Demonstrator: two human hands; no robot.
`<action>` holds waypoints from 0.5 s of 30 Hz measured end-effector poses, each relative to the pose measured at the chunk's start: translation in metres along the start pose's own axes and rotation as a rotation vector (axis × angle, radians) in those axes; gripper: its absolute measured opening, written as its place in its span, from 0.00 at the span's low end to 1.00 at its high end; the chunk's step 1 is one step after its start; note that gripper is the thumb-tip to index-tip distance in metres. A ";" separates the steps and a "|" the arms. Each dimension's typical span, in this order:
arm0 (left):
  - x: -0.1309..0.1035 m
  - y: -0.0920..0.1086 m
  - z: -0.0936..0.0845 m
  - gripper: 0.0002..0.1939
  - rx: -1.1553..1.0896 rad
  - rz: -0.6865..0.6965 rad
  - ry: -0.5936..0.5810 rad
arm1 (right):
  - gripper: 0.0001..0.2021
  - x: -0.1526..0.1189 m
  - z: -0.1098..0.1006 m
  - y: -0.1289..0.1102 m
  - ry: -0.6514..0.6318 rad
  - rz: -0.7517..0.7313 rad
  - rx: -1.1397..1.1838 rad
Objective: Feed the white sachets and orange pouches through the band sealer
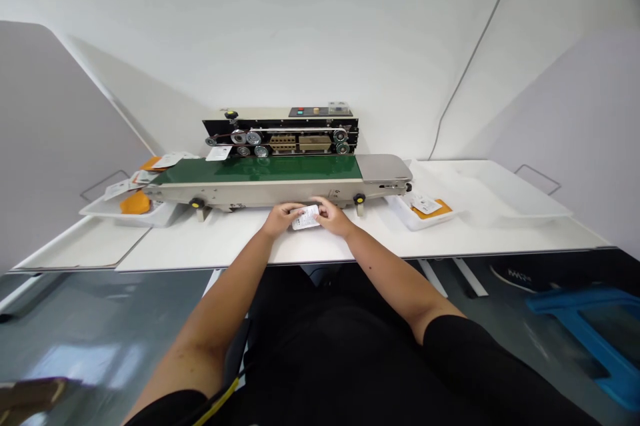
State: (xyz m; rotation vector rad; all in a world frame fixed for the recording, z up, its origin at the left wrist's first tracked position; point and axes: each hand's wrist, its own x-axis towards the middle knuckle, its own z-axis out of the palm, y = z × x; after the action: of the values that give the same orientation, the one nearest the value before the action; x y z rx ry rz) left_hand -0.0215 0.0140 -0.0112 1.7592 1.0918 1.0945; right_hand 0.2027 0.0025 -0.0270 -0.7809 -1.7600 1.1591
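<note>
Between my two hands is a small white printed packet (306,217), held just above the table in front of the sealing machine. My left hand (281,218) pinches its left edge, and my right hand (332,218) grips the right edge with thumb and fingers. Behind them runs the machine's green conveyor belt (270,169). Another white packet (219,153) sticks out at the left end of the sealing rollers (257,138), over the belt. The print on the held packet is too small to read.
A white bin (165,216) at the left holds several white and orange packets. On the right, a smaller white bin (414,221) has white and orange packets inside. A large translucent tray (525,203) stands farther right. A blue stool (585,333) is on the floor.
</note>
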 end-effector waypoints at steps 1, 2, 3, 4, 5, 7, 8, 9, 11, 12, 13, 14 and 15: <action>0.000 0.000 0.001 0.20 -0.004 -0.003 -0.001 | 0.23 0.001 0.000 0.001 0.024 -0.001 -0.036; 0.000 0.000 0.001 0.20 -0.015 -0.009 0.010 | 0.19 0.002 -0.001 0.003 0.047 0.004 -0.073; 0.001 0.000 0.002 0.20 -0.034 -0.020 0.027 | 0.15 0.004 -0.001 0.004 0.064 0.014 -0.108; 0.001 -0.001 0.003 0.20 -0.056 -0.036 0.043 | 0.13 0.004 -0.002 0.005 0.073 0.026 -0.134; 0.002 -0.001 0.003 0.21 -0.075 -0.053 0.053 | 0.12 0.005 -0.002 0.005 0.075 0.038 -0.151; 0.002 -0.002 0.003 0.21 -0.088 -0.077 0.049 | 0.12 0.005 -0.002 0.004 0.064 0.066 -0.171; 0.002 -0.002 0.003 0.22 -0.084 -0.081 0.041 | 0.13 0.004 -0.002 0.003 0.052 0.080 -0.181; 0.002 -0.002 0.003 0.22 -0.077 -0.082 0.033 | 0.13 0.003 -0.002 0.001 0.033 0.091 -0.190; 0.002 -0.001 0.003 0.22 -0.075 -0.083 0.020 | 0.13 0.002 -0.002 -0.002 -0.014 0.112 -0.194; 0.001 -0.001 0.003 0.22 -0.081 -0.083 0.018 | 0.13 0.002 -0.002 -0.004 -0.038 0.125 -0.185; 0.001 -0.001 0.003 0.22 -0.086 -0.083 0.015 | 0.13 0.001 -0.002 -0.007 -0.057 0.139 -0.173; 0.001 0.000 0.004 0.22 -0.089 -0.080 0.012 | 0.13 0.001 -0.003 -0.010 -0.070 0.154 -0.168; 0.000 0.000 0.004 0.23 -0.090 -0.073 0.008 | 0.13 0.001 -0.003 -0.014 -0.078 0.165 -0.179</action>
State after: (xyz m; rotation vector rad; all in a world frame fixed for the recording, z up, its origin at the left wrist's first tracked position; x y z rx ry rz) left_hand -0.0177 0.0136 -0.0125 1.6337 1.0861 1.0905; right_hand 0.2046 -0.0002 -0.0129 -1.0158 -1.9126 1.1634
